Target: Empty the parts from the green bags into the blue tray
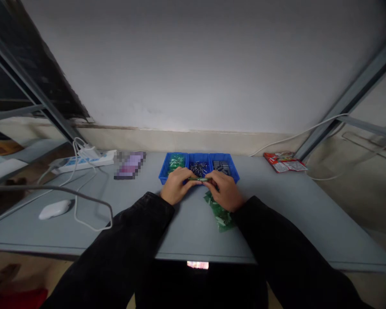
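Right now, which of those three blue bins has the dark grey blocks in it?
The bin on the person's right: it alone holds dark grey blocks. The left bin holds green items, the middle bin thin metal pins.

Visibility limits noted.
Slim green part [199,179] partly hidden by left hand [176,185] and right hand [225,190]; parts [198,169] in blue tray [163,174] too small to identify; flat object [129,165] pixelated.
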{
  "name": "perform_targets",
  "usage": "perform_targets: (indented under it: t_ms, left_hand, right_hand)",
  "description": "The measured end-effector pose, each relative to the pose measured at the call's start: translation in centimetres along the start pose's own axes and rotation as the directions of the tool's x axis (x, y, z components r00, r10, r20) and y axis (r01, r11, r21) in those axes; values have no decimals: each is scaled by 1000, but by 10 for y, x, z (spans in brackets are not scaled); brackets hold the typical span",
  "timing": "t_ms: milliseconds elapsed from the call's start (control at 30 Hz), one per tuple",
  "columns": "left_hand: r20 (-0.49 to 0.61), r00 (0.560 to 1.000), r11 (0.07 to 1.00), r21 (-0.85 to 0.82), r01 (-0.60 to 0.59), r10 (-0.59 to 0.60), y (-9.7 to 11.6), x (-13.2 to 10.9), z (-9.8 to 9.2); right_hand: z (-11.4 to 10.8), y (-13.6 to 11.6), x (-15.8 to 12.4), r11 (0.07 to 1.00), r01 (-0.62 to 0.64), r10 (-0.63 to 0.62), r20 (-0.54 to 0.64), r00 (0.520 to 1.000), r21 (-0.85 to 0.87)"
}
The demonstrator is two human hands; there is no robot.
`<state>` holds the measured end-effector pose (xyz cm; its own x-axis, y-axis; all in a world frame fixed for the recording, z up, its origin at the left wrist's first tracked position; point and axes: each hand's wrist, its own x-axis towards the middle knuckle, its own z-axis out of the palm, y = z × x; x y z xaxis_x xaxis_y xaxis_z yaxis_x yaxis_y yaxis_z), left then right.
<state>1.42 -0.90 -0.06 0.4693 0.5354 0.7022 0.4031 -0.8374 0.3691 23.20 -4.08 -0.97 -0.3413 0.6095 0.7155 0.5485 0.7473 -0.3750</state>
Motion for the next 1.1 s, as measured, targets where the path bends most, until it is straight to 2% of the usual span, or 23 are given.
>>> perform_targets:
  t_ms: [167, 533, 800, 1100]
  left_hand:
    - [24, 1000, 1000, 12, 7, -7, 1, 0, -1]
    - [0, 1000, 1000, 9, 3, -3, 1, -1, 0]
    - [-20, 998, 997, 43, 60, -59, 5, 0, -1]
    - [25, 999, 999, 26, 41, -41, 3, 1, -2]
  right_hand:
    - [-1, -1, 0, 1000, -3, 3, 14, 1000, -3]
    - [-1, -1, -1, 1000, -14, 14, 11, 1000, 5]
    - [-1, -1, 0, 1000, -19, 19, 12, 1000, 3]
    - [0, 0, -1, 1000, 0, 0, -5, 1000, -1]
